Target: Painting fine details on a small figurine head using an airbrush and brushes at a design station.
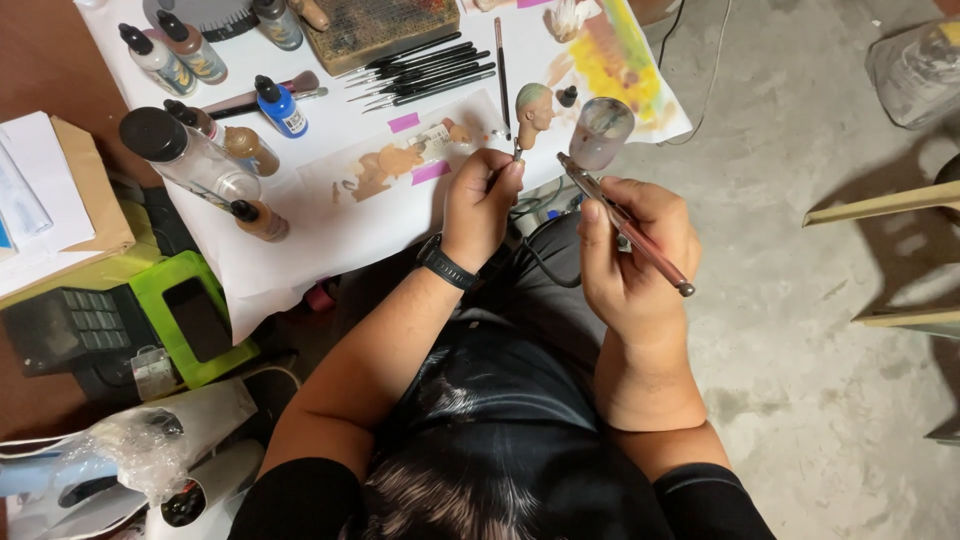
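Two hands are at work above the front edge of a paper-covered desk (330, 235). Left hand (482, 205), wearing a black wristband, is closed in a pinch around a thin stick carrying a small flesh-toned miniature head with greenish hair (534, 108); the head stands upright at 1 o'clock from that hand, just over the desk edge. Right hand (632, 255) is curled around a slim metal airbrush with a reddish-brown handle (625, 225), index finger laid along the top. The airbrush's tip points toward 11 o'clock, near the miniature head but apart from it; its clear, paint-stained cup (600, 132) rises at 12 o'clock from the right hand.

On the desk, at 10 o'clock from the left hand: a blue dropper bottle with black cap (281, 107), brown dropper bottles (250, 150), and a clear cylindrical jar with black lid (185, 153) lying on its side. A row of black-handled brushes (425, 72) lies at 11 o'clock, before a wire-topped block (375, 25). A green-framed device (190, 318) sits at 9 o'clock, below the desk edge.
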